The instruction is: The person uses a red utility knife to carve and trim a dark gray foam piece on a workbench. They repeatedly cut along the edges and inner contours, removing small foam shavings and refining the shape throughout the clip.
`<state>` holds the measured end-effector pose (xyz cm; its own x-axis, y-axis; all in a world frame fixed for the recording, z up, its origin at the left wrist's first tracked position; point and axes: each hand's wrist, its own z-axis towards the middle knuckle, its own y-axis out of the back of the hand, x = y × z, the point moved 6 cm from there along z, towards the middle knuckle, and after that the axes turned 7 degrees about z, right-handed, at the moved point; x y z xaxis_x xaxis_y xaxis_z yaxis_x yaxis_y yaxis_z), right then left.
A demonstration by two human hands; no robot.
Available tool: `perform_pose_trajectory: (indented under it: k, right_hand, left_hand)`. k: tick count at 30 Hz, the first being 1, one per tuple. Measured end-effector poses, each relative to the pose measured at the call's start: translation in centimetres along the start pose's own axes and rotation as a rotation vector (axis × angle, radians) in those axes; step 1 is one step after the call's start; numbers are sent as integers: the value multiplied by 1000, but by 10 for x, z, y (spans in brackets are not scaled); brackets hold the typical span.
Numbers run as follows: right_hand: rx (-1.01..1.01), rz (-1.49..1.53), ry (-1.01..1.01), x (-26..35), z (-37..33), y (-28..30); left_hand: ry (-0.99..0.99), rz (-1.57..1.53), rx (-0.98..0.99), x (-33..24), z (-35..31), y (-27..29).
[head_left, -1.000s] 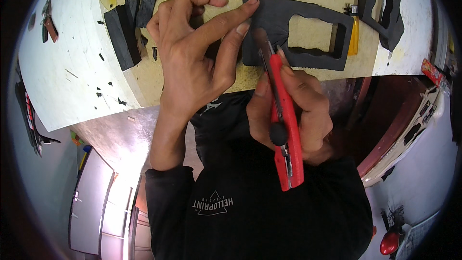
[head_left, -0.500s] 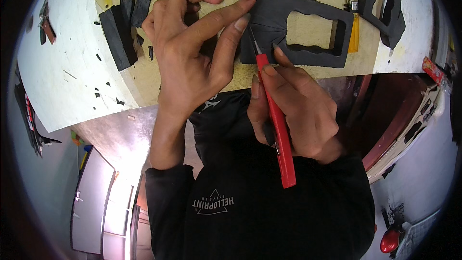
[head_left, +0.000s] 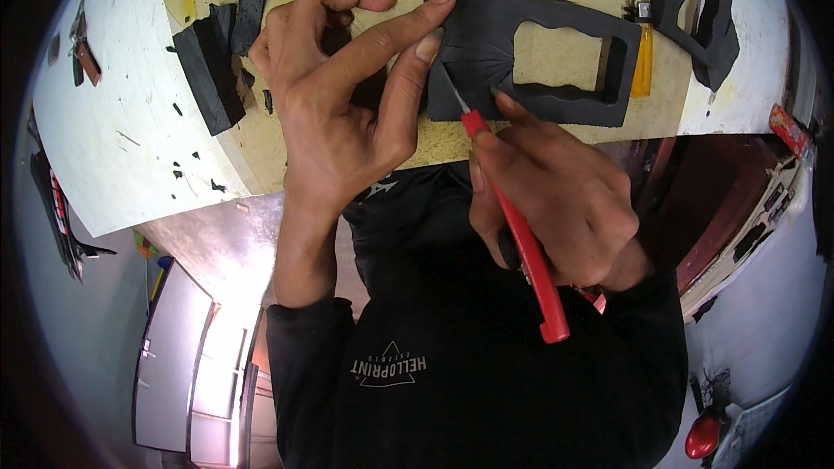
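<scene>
A thick black foam piece (head_left: 473, 91) lies on the table, with a wavy-edged, handle-like opening in its right half and creases fanning out left of that opening. My left hand (head_left: 343, 78) grips its upper left edge, index fingertip at the top corner and thumb just below. In my right hand (head_left: 560, 187) is a red utility knife (head_left: 526, 247), held like a pen and slanting up to the left. The thin blade is over the foam's left part, close to the left edge; whether it is cutting in I cannot tell. One right fingertip touches the foam below the opening.
Black foam offcuts (head_left: 208, 69) and small scraps lie left of my left hand. A second black foam piece with an opening (head_left: 695, 17) is at the far right, beside a yellow-handled tool (head_left: 642, 61). A folding tool (head_left: 84, 52) lies at the left. The table's near edge (head_left: 261, 194) runs below my hands.
The knife has drawn back down toward me, its blade lower on the foam and its rear end swung right. My right hand moved down and right; my left hand stays nearly put.
</scene>
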<state>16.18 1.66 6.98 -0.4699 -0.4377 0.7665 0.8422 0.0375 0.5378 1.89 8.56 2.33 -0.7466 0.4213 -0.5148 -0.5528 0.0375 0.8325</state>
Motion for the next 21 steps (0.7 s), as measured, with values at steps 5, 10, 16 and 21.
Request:
perform_pose_trajectory:
  k: [5, 10, 16, 21]
  right_hand:
    - [13, 17, 13, -5, -3, 3]
    - [47, 44, 3, -7, 3, 8]
    - [105, 41, 72, -11, 4, 12]
    - [170, 62, 74, -13, 6, 14]
  left_hand:
    - [-11, 6, -7, 0, -1, 0]
    - [-18, 27, 53, -3, 0, 3]
    - [-11, 58, 63, -4, -4, 1]
    - [-2, 55, 64, -5, -2, 1]
